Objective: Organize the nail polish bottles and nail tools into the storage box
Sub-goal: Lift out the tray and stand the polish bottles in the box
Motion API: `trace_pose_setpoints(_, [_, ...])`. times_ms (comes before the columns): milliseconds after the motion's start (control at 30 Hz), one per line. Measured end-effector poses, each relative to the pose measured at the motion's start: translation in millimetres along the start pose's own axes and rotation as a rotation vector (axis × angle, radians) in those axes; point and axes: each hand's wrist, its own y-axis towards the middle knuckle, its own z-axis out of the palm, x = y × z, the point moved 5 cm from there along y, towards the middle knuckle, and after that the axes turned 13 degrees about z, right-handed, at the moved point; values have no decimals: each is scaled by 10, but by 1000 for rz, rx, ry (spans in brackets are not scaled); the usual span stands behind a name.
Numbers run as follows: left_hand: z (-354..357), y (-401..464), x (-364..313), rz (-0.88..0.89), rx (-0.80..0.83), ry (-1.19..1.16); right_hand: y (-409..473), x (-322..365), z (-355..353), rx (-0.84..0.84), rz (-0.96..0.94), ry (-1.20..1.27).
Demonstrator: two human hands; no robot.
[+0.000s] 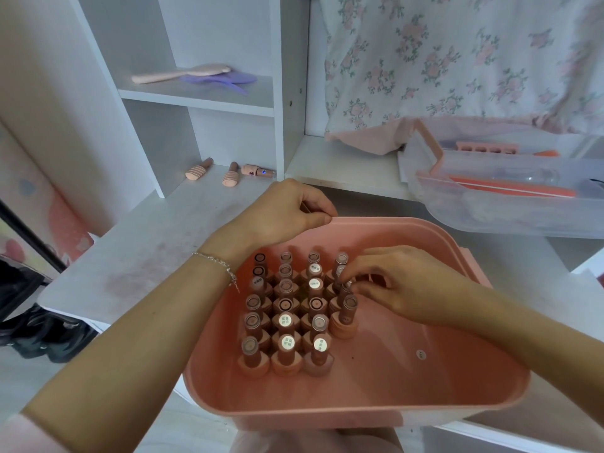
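Pink storage box [376,410] sits at the near edge of the desk [147,243], with nail polish bottles [284,315] standing in rows on its left side. I see my left hand [284,214] grip the far rim, fingers curled over it. My right hand [402,286] pinches the cap of one bottle [345,287] in the rightmost row. I judge the bottle-arranging step is underway; next this bottle needs seating upright beside its neighbours.

Silver chain bracelet [218,265] on left wrist
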Motion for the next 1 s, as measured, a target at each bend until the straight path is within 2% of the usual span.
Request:
trace_pose_setpoints(767, [7,3,17,6,4,2,5,70,16,24,-31,-20])
trace_pose_setpoints(867, [11,1,19,7,2,-3,-30,60,-36,-58,-31,-45])
trace_pose_setpoints(1000, [11,2,13,12,-2,0,-80,78,-163,-171,-55,107])
